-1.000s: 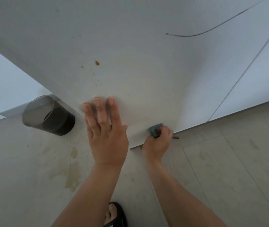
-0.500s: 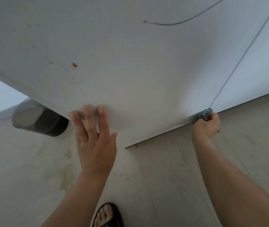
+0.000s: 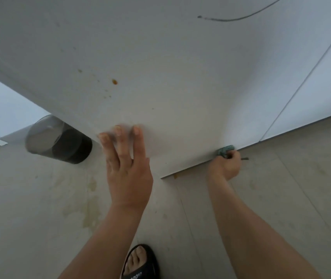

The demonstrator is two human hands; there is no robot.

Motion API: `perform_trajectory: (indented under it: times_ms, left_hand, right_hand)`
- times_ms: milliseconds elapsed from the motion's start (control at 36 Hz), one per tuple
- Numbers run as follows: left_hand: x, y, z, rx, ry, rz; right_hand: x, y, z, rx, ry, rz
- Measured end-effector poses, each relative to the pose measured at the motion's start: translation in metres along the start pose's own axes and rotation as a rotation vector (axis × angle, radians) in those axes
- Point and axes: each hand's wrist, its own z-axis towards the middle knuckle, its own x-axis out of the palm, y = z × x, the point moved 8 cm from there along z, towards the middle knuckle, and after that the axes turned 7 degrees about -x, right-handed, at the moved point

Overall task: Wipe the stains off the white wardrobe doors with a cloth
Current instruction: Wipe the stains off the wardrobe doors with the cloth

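The white wardrobe door [image 3: 180,77] fills the upper view, seen from close up and low down. An orange-brown stain [image 3: 114,81] with smaller specks around it sits left of centre, and a thin dark curved line [image 3: 231,19] runs across the top right. My left hand [image 3: 127,164] lies flat with spread fingers against the door's lower part. My right hand [image 3: 226,165] is closed on a bunched teal cloth [image 3: 225,150], pressed against the door's bottom edge. A second door panel [image 3: 322,93] adjoins on the right.
A dark cylindrical bin [image 3: 59,140] lies tipped behind the door's left edge. The pale tiled floor [image 3: 281,188] shows yellowish stains at the left. My foot in a black sandal [image 3: 139,262] stands at the bottom centre.
My right hand with the cloth swept right along the door's bottom edge, then came back a little to the left. My left hand stayed flat on the door.
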Motion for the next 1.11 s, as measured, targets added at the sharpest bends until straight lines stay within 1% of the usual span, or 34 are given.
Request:
perform_trajectory:
  times_ms: [56, 111, 167, 194, 306, 361, 417, 500, 556, 611, 667, 778, 861, 889, 945, 1056, 1111]
  left_hand:
    - [0.0, -0.001, -0.001, -0.004, -0.005, -0.006]
    - [0.0, -0.001, -0.001, -0.009, -0.015, -0.014]
    - [-0.001, 0.001, 0.0, 0.001, -0.02, -0.02]
    - [0.0, 0.002, 0.0, 0.005, -0.021, -0.026]
    - [-0.001, 0.004, -0.001, 0.01, -0.026, -0.034]
    - [-0.001, 0.004, -0.002, 0.022, -0.013, -0.033]
    - [0.0, 0.007, -0.003, 0.022, -0.004, -0.028]
    - [-0.002, 0.006, -0.006, 0.018, 0.053, -0.017]
    - [-0.004, 0.003, -0.01, -0.002, 0.161, -0.042]
    - [-0.015, -0.002, -0.011, -0.032, 0.264, -0.039]
    - [-0.036, -0.006, -0.005, -0.057, 0.318, -0.069]
    - [-0.087, -0.002, 0.014, -0.115, 0.417, -0.204]
    - [-0.135, 0.021, 0.033, -0.338, 0.488, -0.358]
    - [-0.15, 0.03, 0.036, -0.408, 0.533, -0.409]
    - [-0.183, 0.041, 0.041, -0.473, 0.622, -0.472]
    - [-0.256, 0.05, 0.058, -0.587, 0.671, -0.694]
    - [-0.284, 0.048, 0.067, -0.633, 0.691, -0.862]
  right_hand:
    - [0.013, -0.008, -0.035, 0.046, 0.057, 0.009]
    - [0.02, -0.022, -0.062, 0.097, 0.163, -0.008]
    - [0.025, -0.037, -0.07, 0.129, 0.262, 0.015]
    - [0.025, -0.041, -0.066, 0.135, 0.28, 0.022]
    - [0.017, -0.04, -0.045, 0.153, 0.191, 0.0]
    - [0.019, -0.029, -0.058, 0.169, 0.195, -0.027]
    - [0.027, -0.033, -0.079, 0.213, 0.248, -0.013]
    - [0.035, -0.047, -0.1, 0.35, 0.436, 0.088]
    - [0.027, -0.042, -0.104, 0.427, 0.563, 0.171]
    - [0.009, -0.02, -0.1, 0.443, 0.624, 0.141]
    - [-0.012, 0.013, -0.094, 0.433, 0.649, 0.101]
    - [-0.049, 0.097, -0.09, 0.295, 0.702, 0.016]
    - [-0.07, 0.169, -0.099, 0.159, 0.751, 0.036]
    - [-0.078, 0.193, -0.106, 0.113, 0.781, 0.047]
    - [-0.092, 0.244, -0.128, 0.023, 0.852, 0.05]
    - [-0.122, 0.341, -0.194, -0.115, 1.03, 0.121]
    - [-0.137, 0.386, -0.23, -0.126, 1.131, 0.179]
